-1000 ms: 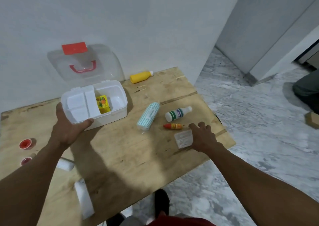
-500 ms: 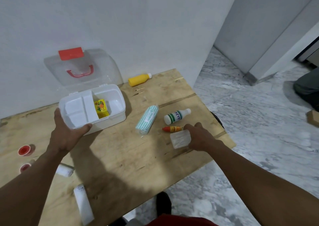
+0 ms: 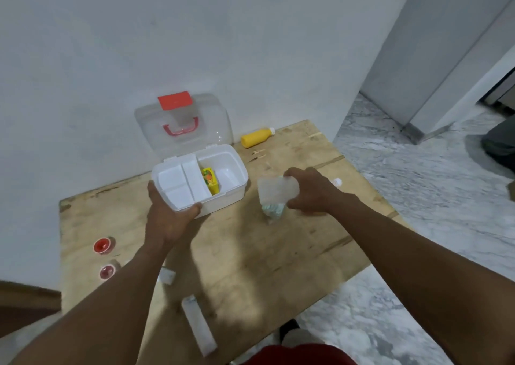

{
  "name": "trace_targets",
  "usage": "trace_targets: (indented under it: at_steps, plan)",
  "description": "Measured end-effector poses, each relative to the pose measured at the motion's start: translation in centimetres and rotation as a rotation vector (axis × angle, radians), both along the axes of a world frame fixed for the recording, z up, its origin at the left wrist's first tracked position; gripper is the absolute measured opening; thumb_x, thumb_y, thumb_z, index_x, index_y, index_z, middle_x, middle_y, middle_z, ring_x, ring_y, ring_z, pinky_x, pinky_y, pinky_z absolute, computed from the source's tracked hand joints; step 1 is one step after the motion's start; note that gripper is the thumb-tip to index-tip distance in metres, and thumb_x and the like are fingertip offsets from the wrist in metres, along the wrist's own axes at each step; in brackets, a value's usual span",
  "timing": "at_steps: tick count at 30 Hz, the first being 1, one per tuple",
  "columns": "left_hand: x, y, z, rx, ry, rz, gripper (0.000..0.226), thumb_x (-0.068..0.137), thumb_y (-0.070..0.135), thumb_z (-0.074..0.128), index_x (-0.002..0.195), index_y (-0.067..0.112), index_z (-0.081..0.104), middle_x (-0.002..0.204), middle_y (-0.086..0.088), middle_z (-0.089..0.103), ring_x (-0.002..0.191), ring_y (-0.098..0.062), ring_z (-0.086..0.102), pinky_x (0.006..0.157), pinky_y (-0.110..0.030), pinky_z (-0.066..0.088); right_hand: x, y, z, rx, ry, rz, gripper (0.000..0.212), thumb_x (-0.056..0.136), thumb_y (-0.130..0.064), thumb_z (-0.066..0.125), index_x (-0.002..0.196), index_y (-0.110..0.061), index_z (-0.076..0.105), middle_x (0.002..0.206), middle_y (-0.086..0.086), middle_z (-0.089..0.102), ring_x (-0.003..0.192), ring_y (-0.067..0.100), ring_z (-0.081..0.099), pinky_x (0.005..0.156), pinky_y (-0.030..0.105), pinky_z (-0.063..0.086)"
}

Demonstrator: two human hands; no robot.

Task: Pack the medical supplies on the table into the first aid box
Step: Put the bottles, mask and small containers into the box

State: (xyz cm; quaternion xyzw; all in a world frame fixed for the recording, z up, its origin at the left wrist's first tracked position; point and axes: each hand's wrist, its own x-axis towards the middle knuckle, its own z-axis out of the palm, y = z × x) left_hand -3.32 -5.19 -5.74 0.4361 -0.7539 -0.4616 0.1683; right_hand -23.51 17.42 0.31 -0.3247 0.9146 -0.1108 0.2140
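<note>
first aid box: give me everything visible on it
The first aid box has a white plastic base and a clear lid, hinged open and standing up by the wall, with a red latch and red handle. A white divided tray fills its left part; a yellow packet lies in the open compartment beside it. It sits on the wooden table; the left hand grips its near left corner.

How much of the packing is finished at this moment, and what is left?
Done: one yellow packet lies in the open first aid box. In hand: the right hand holds a translucent pouch, while the left hand grips the box's near corner. Left: the yellow bottle, the striped roll, two red containers and two white packs lie on the table.
</note>
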Motion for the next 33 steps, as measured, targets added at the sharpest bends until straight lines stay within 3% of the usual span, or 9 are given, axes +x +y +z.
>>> trace_targets:
  at_steps: [5,9,16,18,20,22,26,29,33]
  plan:
    - [0.0,-0.6,-0.4,0.024,0.041,-0.020,0.108,0.071,0.025,0.084,0.149,0.023,0.010,0.132,-0.004,0.055,0.118,-0.030,0.054,0.087,-0.031,0.039,1.4,-5.4,1.3,-0.030,0.057,0.029,0.067,0.077,-0.030,0.077,0.136,-0.020,0.047,0.121,0.017,0.047,0.109,0.038,0.056,0.083,0.035,0.046]
    - [0.0,-0.7,-0.5,0.027,0.070,-0.018,0.109,0.069,0.025,0.084,0.149,0.024,0.010,0.117,0.006,0.052,0.103,-0.019,0.053,0.083,-0.030,0.040,1.4,-8.8,1.8,0.023,0.102,0.081,0.064,0.080,-0.036,0.075,0.134,-0.016,0.047,0.126,0.017,0.046,0.110,0.039,0.058,0.088,0.038,0.048]
    - [-0.3,-0.6,-0.7,0.024,0.105,-0.017,0.106,0.067,0.028,0.084,0.146,0.029,0.013,0.115,0.014,0.054,0.099,-0.015,0.055,0.079,-0.029,0.046,0.5,-12.6,0.9,0.094,0.259,0.195,0.062,0.081,-0.037,0.075,0.129,-0.008,0.048,0.128,0.019,0.047,0.113,0.038,0.057,0.080,0.037,0.045]
    - [-0.4,-0.5,-0.6,0.012,0.117,-0.018,0.103,0.068,0.024,0.085,0.145,0.028,0.017,0.112,0.026,0.049,0.100,-0.009,0.053,0.074,-0.020,0.044,0.3,-13.6,0.4,0.095,0.322,0.245,0.060,0.082,-0.034,0.075,0.127,-0.005,0.049,0.127,0.018,0.048,0.115,0.036,0.054,0.083,0.038,0.048]
    - [-0.6,-0.5,-0.6,0.014,0.130,-0.021,0.102,0.067,0.026,0.085,0.143,0.029,0.018,0.113,0.026,0.046,0.100,-0.004,0.051,0.073,-0.015,0.042,0.1,-14.6,-0.2,0.094,0.348,0.290,0.056,0.081,-0.030,0.076,0.124,-0.004,0.051,0.126,0.019,0.048,0.115,0.036,0.052,0.086,0.039,0.050]
    - [-0.7,-0.6,-0.6,0.020,0.129,-0.021,0.103,0.065,0.030,0.085,0.142,0.033,0.017,0.118,0.022,0.045,0.101,0.001,0.050,0.074,-0.016,0.042,-0.1,-15.6,-0.9,0.072,0.319,0.319,0.053,0.081,-0.029,0.076,0.121,-0.003,0.053,0.126,0.021,0.047,0.114,0.036,0.051,0.087,0.039,0.050]
    - [-0.9,-0.6,-0.4,0.024,0.136,-0.012,0.100,0.064,0.031,0.087,0.139,0.035,0.021,0.115,0.037,0.040,0.108,0.012,0.047,0.072,-0.008,0.045,-0.3,-17.2,-1.9,0.041,0.316,0.419,0.045,0.086,-0.032,0.070,0.116,-0.002,0.057,0.120,0.020,0.052,0.109,0.034,0.052,0.087,0.036,0.045]
    - [-1.1,-0.4,0.2,0.032,0.156,-0.020,0.097,0.061,0.036,0.085,0.137,0.032,0.025,0.119,0.032,0.042,0.109,0.017,0.045,0.074,-0.006,0.047,-0.3,-18.4,-2.5,0.014,0.246,0.439,0.048,0.086,-0.037,0.069,0.120,-0.005,0.057,0.121,0.019,0.054,0.110,0.033,0.054,0.090,0.035,0.045]
    - [-1.4,-0.4,0.6,0.025,0.159,-0.034,0.095,0.060,0.038,0.084,0.135,0.034,0.026,0.123,0.023,0.043,0.112,0.011,0.047,0.078,-0.006,0.048,-0.3,-19.6,-3.6,0.007,0.123,0.439,0.058,0.085,-0.040,0.071,0.132,-0.011,0.054,0.126,0.016,0.055,0.121,0.031,0.052,0.099,0.036,0.044]
